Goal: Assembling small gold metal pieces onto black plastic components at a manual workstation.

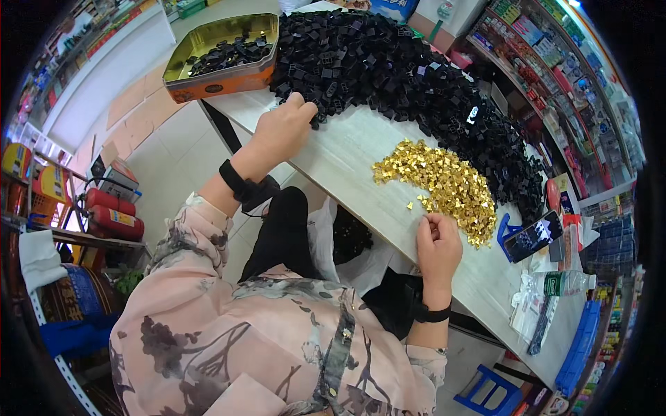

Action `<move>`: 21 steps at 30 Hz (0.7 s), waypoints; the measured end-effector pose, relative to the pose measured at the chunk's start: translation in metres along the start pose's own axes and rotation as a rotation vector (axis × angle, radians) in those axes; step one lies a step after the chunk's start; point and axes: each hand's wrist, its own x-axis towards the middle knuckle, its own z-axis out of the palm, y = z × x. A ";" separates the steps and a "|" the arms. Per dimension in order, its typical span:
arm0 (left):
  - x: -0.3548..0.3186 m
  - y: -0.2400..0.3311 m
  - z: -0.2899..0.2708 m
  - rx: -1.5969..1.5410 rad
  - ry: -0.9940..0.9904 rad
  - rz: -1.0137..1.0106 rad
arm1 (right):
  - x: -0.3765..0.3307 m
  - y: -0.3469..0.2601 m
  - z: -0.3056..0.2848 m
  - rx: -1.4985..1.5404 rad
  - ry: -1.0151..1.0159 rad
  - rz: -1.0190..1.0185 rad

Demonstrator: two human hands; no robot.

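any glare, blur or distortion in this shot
Head view: shelves on the right bend, and corners go black; head view: bright glints speckle the gold pieces, while the black pile shows scattered pale reflections; head view: left hand and right hand look fairly sharp.

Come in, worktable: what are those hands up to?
Left hand at edge of black pieces. Right hand curled beside gold pieces. Grips unclear. Phone propped rightward, clear of both hands.
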 end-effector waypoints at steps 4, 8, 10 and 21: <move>-0.001 0.015 -0.001 -0.137 0.025 0.099 | -0.001 0.004 0.000 0.125 0.066 0.004; -0.004 0.044 -0.004 -0.378 0.020 0.141 | -0.002 0.004 0.001 0.180 0.067 0.081; -0.010 0.075 -0.012 -0.688 -0.211 0.035 | -0.002 0.011 0.003 0.452 0.018 0.141; -0.017 0.167 0.029 -1.110 -0.189 0.283 | 0.002 -0.004 -0.014 1.221 -0.121 0.416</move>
